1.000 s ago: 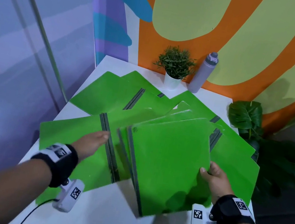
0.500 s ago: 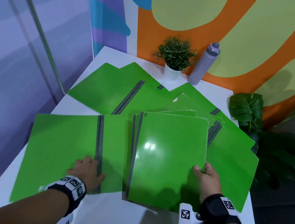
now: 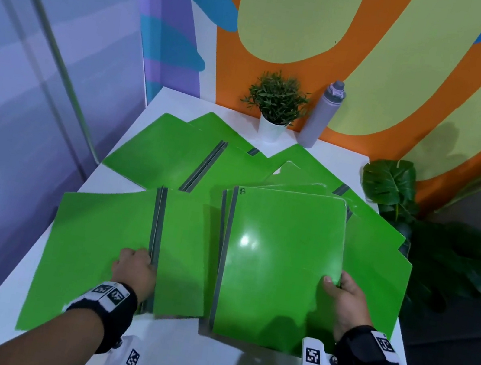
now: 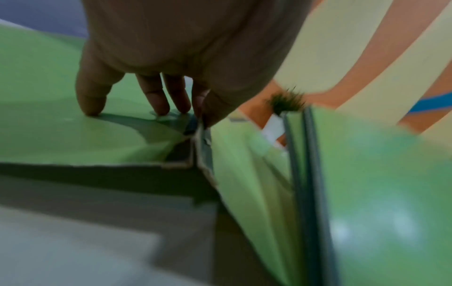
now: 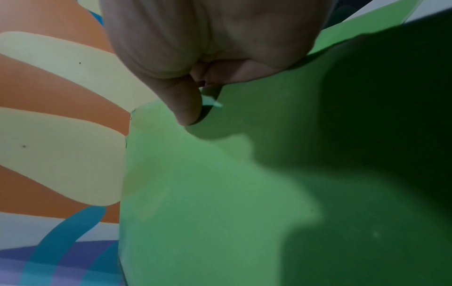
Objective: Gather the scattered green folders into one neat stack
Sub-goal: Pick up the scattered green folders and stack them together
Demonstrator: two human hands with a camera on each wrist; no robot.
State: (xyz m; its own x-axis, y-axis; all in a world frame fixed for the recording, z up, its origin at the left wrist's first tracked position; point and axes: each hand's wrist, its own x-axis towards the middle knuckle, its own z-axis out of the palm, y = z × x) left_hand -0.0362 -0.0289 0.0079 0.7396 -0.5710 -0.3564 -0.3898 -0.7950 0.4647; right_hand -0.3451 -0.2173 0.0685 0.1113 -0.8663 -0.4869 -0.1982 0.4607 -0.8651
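Several green folders lie scattered over a white table (image 3: 202, 364). My right hand (image 3: 340, 298) grips the right edge of a gathered stack of folders (image 3: 279, 268), thumb (image 5: 186, 108) on top and fingers hidden beneath the stack (image 5: 220, 193). To its left lies an open folder (image 3: 93, 253) with a raised grey spine. My left hand (image 3: 134, 266) holds that spine: the fingertips (image 4: 161, 110) press its left leaf (image 4: 61, 135) and the thumb sits on the other side. More folders lie behind (image 3: 167, 157) and to the right (image 3: 372, 261), partly under the stack.
A small potted plant (image 3: 276, 105) and a grey bottle (image 3: 323, 116) stand at the table's far edge against the painted wall. A large leafy plant (image 3: 392, 182) stands off the right edge. A glass wall runs along the left side.
The open folder has slid toward me and turned until its spine runs parallel to the stack. The stack has straightened and come down flatter. My left hand has drawn back with the folder.
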